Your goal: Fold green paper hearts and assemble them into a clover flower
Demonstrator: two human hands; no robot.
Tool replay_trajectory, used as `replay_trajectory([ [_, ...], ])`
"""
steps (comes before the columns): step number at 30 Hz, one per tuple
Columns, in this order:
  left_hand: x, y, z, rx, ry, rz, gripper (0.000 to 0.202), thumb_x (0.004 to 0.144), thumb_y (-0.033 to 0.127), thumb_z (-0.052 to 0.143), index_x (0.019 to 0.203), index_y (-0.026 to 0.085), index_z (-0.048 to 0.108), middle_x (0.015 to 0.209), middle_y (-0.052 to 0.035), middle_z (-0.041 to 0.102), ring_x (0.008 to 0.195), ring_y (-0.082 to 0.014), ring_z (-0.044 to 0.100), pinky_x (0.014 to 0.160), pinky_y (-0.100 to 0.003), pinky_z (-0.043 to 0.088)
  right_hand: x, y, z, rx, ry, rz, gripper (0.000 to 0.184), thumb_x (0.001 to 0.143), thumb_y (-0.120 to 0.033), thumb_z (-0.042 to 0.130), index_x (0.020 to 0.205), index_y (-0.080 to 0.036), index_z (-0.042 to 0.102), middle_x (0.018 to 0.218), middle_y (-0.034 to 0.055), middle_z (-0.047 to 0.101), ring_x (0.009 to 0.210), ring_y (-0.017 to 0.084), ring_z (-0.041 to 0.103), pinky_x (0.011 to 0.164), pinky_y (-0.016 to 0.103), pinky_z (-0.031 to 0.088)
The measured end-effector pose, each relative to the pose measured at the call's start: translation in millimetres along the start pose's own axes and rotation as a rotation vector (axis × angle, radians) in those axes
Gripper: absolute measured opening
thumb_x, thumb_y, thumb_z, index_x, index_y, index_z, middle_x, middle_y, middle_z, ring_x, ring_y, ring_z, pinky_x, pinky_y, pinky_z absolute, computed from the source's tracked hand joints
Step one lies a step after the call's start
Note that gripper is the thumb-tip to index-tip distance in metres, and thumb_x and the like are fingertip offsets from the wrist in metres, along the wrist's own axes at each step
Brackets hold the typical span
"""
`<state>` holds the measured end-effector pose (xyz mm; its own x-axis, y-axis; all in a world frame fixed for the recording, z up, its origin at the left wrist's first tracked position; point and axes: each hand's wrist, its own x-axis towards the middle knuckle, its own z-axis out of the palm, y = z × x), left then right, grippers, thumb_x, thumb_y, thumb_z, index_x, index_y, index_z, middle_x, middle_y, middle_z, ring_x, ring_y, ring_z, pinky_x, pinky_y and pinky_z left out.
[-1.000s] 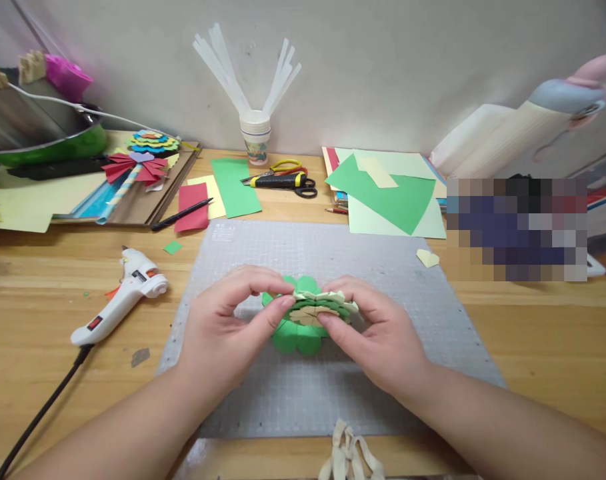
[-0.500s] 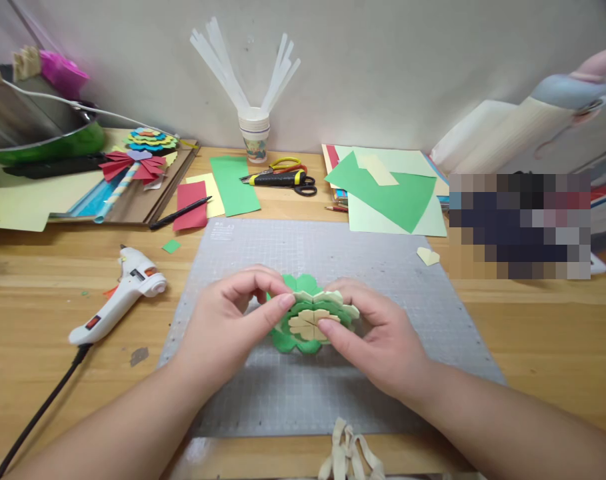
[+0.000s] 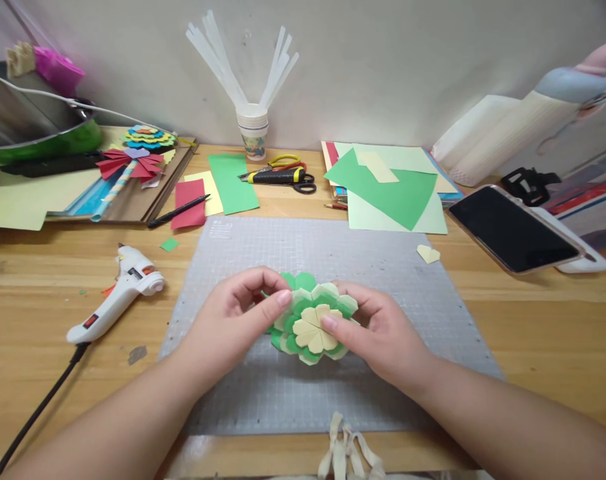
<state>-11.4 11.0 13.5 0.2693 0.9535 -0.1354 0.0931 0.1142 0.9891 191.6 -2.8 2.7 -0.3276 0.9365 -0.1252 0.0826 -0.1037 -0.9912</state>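
Observation:
A layered paper flower [image 3: 310, 330] in dark green, pale green and cream is held between both hands above the grey cutting mat [image 3: 383, 257]. My left hand [image 3: 247, 310] pinches its upper left petals, thumb in front and fingers behind. On the other side, my right hand [image 3: 377, 330] grips the flower with its thumb pressed on the cream centre; the fingers behind are mostly hidden. The cream layer faces up towards me. A cream paper heart [image 3: 428, 254] lies at the mat's right edge.
A white glue gun [image 3: 117, 290] with a black cable lies left of the mat. Behind are scissors [image 3: 305, 183], a pen [image 3: 180, 211], coloured paper [image 3: 233, 183] and a cup of white sticks [image 3: 253, 133]. A phone [image 3: 515, 229] leans at the right.
The paper flower has tilted so its cream face shows more fully towards me. Both hands keep their hold on it, nearly in place. The view has shifted slightly.

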Motion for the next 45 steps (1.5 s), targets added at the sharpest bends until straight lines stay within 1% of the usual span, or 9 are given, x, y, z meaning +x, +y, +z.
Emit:
replay_trajectory([
  [5,-0.8,3.1,-2.9,0.438,-0.015,0.399,0.014,0.089,0.023,0.058,0.076,0.02,0.061,0.075,-0.0013,0.063,0.073,-0.0153,0.057,0.068,-0.029,0.045,-0.7,-4.5,1.0,-0.223,0.065,-0.182,0.018,0.082,-0.025,0.059,0.067,-0.021,0.051,0.066,-0.0021,0.051,0.062,0.013,0.049,0.057,0.026,0.042],
  [9,-0.7,6.3,-5.4,0.572,-0.035,0.574,0.009,0.09,0.015,0.057,0.084,0.02,0.064,0.08,-0.0025,0.067,0.076,-0.0153,0.061,0.07,-0.028,0.048,-1.1,-3.1,-2.3,-0.391,0.087,-0.296,0.014,0.082,-0.022,0.057,0.069,-0.021,0.051,0.068,-0.0008,0.054,0.066,0.015,0.051,0.062,0.029,0.044],
  [14,-2.1,7.5,-7.0,0.471,-0.093,0.497,0.015,0.091,0.016,0.057,0.077,0.019,0.061,0.073,0.0001,0.064,0.071,-0.0132,0.059,0.066,-0.026,0.046,-0.3,-2.6,-5.0,-0.333,0.044,-0.323,0.014,0.082,-0.02,0.059,0.07,-0.021,0.052,0.069,-0.0009,0.055,0.067,0.015,0.052,0.062,0.029,0.044],
  [22,-0.4,3.9,-4.6,0.292,-0.157,0.238,0.02,0.092,0.029,0.055,0.074,0.019,0.059,0.07,0.0003,0.057,0.066,-0.0139,0.052,0.06,-0.026,0.043,-1.3,-4.5,-6.3,-0.063,-0.094,-0.085,0.014,0.083,-0.031,0.062,0.076,-0.02,0.056,0.074,0.0001,0.059,0.068,0.014,0.056,0.061,0.026,0.048],
  [27,0.2,5.1,-3.2,0.341,-0.16,0.353,0.022,0.092,0.024,0.055,0.072,0.019,0.061,0.068,-0.0007,0.062,0.064,-0.0136,0.056,0.062,-0.027,0.045,-0.4,-1.9,-6.4,-0.182,-0.061,-0.204,0.013,0.085,-0.026,0.06,0.074,-0.021,0.056,0.071,-0.001,0.057,0.067,0.014,0.055,0.061,0.027,0.047],
  [29,-0.5,6.3,-3.3,0.375,-0.138,0.439,0.021,0.092,0.019,0.054,0.072,0.019,0.061,0.067,-0.0008,0.063,0.063,-0.013,0.057,0.061,-0.026,0.046,-0.6,1.0,-6.5,-0.24,0.031,-0.283,0.004,0.084,-0.024,0.062,0.087,-0.022,0.059,0.081,0.0006,0.061,0.076,0.016,0.059,0.068,0.03,0.049],
  [32,-1.6,7.0,-4.0,0.494,-0.089,0.605,0.015,0.089,0.012,0.056,0.079,0.019,0.064,0.069,-0.0018,0.064,0.065,-0.0141,0.059,0.063,-0.026,0.047,-2.6,2.6,-7.0,-0.323,0.238,-0.456,0.027,0.083,-0.022,0.066,0.107,-0.026,0.056,0.102,0.004,0.061,0.099,0.021,0.059,0.087,0.038,0.047],
  [34,-2.1,6.3,-4.7,0.584,-0.071,0.693,0.013,0.087,0.01,0.057,0.083,0.02,0.064,0.072,-0.0029,0.066,0.068,-0.0154,0.06,0.065,-0.027,0.048,-4.3,0.6,-7.6,-0.404,0.311,-0.571,0.025,0.083,-0.019,0.066,0.104,-0.027,0.057,0.103,0.0043,0.06,0.103,0.022,0.057,0.092,0.042,0.043],
  [45,-4.6,3.5,-6.3,0.729,-0.092,0.775,0.013,0.086,0.009,0.057,0.089,0.019,0.063,0.076,-0.0046,0.066,0.071,-0.0167,0.06,0.065,-0.029,0.047,-3.5,-9.7,-10.4,-0.629,0.262,-0.63,0.01,0.086,-0.014,0.062,0.084,-0.024,0.062,0.088,0.0023,0.065,0.084,0.019,0.063,0.081,0.043,0.04],
])
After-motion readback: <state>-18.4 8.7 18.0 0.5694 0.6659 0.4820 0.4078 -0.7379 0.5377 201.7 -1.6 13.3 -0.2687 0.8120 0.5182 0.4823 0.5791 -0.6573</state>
